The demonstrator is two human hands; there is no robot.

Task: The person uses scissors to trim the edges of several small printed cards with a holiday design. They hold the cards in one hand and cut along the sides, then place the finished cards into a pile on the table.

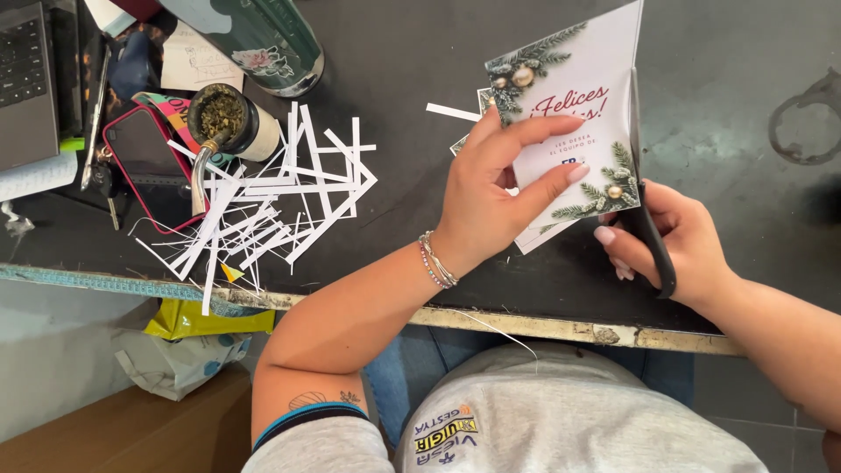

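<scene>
My left hand (499, 188) pinches a white printed card (583, 114) with pine sprigs, baubles and red script, holding it tilted above the dark table. More cards of the same kind lie stacked under it. My right hand (674, 241) grips black scissors (648, 219), whose blades run up along the card's right edge. A thin bracelet circles my left wrist.
A heap of white paper strips (272, 197) lies to the left. Beside it stand a mate cup with metal straw (223, 118), a phone in a red case (144, 166), a dark green flask (267, 39) and a laptop (26, 83). The table's worn front edge (543, 326) is near my body.
</scene>
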